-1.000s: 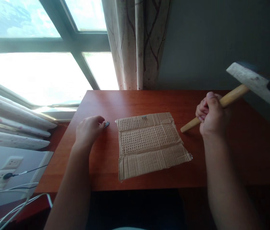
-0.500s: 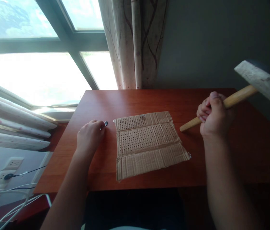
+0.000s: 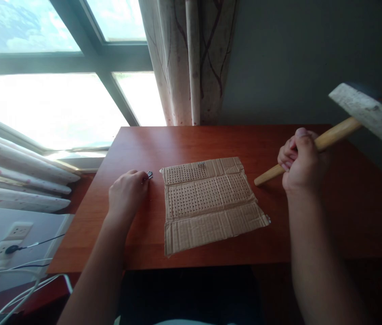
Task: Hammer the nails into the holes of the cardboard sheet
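Note:
My right hand (image 3: pixel 302 160) is wrapped around the wooden handle of a hammer (image 3: pixel 338 134), whose grey metal head is raised at the right. The handle's lower end hangs near the cardboard's right side. On the left, my left hand (image 3: pixel 127 192) rests low over the table with its fingers closed. A small bunch of thin, shiny nails (image 3: pixel 149 175) sticks out at its fingertips; the rest is hidden by the hand. Between both hands lies a creased piece of cardboard (image 3: pixel 199 230), its upper and middle panels dotted with rows of small holes. A small dark cluster shows near its top edge.
The reddish-brown wooden table (image 3: pixel 143 149) stands against a dark wall (image 3: pixel 279 67). A bright window (image 3: pixel 42 108) and patterned curtains (image 3: pixel 177 67) are at the left and back. Wall sockets (image 3: pixel 4 250) and white cables (image 3: pixel 25 291) are at lower left.
The hammer head has shifted very slightly left and up. The nails at my left fingertips have tilted a little. The cardboard has stayed in place.

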A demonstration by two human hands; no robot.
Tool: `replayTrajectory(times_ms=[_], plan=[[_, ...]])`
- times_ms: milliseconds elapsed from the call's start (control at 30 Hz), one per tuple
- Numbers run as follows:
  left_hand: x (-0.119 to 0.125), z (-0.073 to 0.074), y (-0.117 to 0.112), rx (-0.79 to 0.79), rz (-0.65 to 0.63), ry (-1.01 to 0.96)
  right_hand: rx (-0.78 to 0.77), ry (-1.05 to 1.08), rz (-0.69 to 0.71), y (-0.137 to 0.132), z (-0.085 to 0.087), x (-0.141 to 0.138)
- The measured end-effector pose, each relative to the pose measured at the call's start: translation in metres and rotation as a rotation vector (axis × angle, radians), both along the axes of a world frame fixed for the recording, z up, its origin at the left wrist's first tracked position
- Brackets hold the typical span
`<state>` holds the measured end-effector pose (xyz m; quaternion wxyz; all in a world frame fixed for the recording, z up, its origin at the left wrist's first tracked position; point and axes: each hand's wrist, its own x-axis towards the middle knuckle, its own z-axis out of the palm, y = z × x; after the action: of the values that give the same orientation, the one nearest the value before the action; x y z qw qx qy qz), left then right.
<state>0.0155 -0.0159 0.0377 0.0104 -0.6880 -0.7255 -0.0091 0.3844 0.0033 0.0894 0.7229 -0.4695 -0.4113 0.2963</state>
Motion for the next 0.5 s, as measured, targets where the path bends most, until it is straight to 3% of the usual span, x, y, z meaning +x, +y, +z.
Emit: replayTrajectory(times_ms=[300, 400, 500], plan=[[0.0007, 0.0011, -0.0005, -0.080, -0.035, 0.012, 0.055, 0.039, -0.038, 0.0046, -0.0042, 0.0003], [-0.0022, -0.0014, 0.0010, 0.017, -0.061, -0.187, 0.063, 0.038, -0.036, 0.0038, -0.0039, 0.0008], [0.0014, 0.0024, 0.0027, 0.243, -0.045, -0.612, 0.074, 0.035, -0.032, 0.0037, -0.0038, 0.0024]])
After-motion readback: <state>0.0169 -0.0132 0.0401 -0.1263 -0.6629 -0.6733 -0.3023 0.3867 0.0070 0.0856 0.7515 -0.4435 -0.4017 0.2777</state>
